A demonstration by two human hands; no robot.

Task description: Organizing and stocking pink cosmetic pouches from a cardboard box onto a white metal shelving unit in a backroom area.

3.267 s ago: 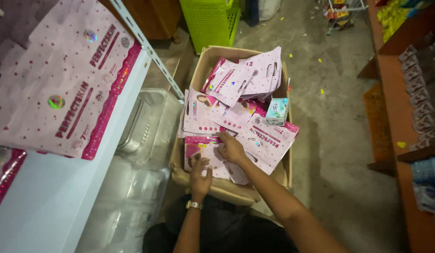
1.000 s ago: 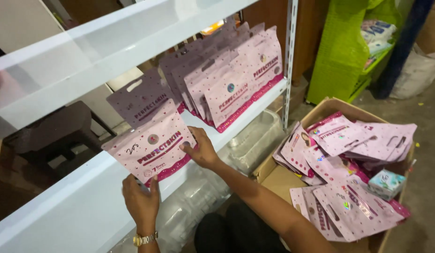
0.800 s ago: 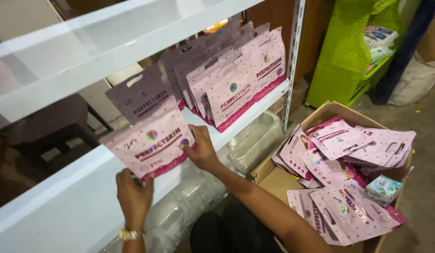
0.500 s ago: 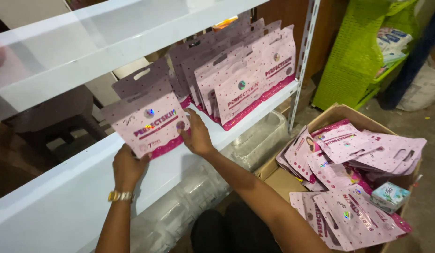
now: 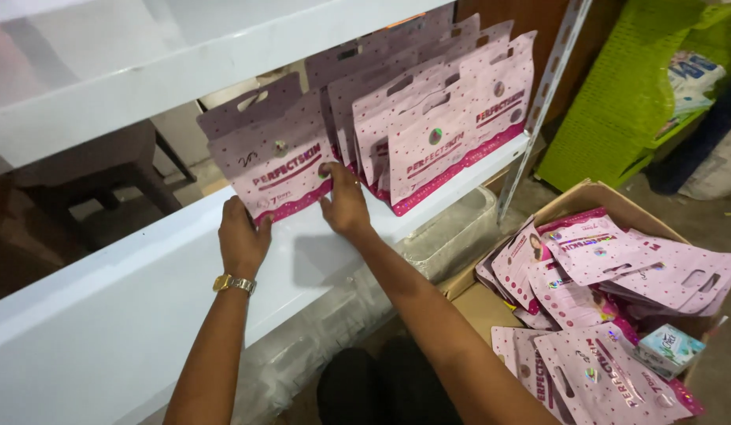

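At the centre of the frame, a pale pink plastic pouch with a magenta bottom band and a cut-out carry handle point(image 5: 275, 161) stands upright on a white shelf board point(image 5: 129, 303), its base touching the board. Both hands grip its lower edge.

The left hand point(image 5: 241, 236) sits at the pouch's lower left corner; its fingers point(image 5: 233, 211) lie close together and curl up against the bottom band. A gold-coloured wristwatch point(image 5: 234, 283) circles the left wrist. The right hand point(image 5: 346, 206) sits at the lower right corner — its fingers point(image 5: 331, 171) pressed flat on the pouch face, thumb side toward the band. Whether either thumb wraps behind the pouch cannot be determined.

Just right of the held pouch, a row of matching pink pouches point(image 5: 452, 118) stands on the same shelf board, overlapping one another and leaning back. A second white shelf board point(image 5: 145, 63) runs across the upper left of the frame.

At the lower right, an open brown cardboard box point(image 5: 590, 197) holds a loose pile of pink pouches point(image 5: 594, 307) and one small white-and-teal carton point(image 5: 668, 350). A green plastic crate point(image 5: 625, 102) stands at the upper right.
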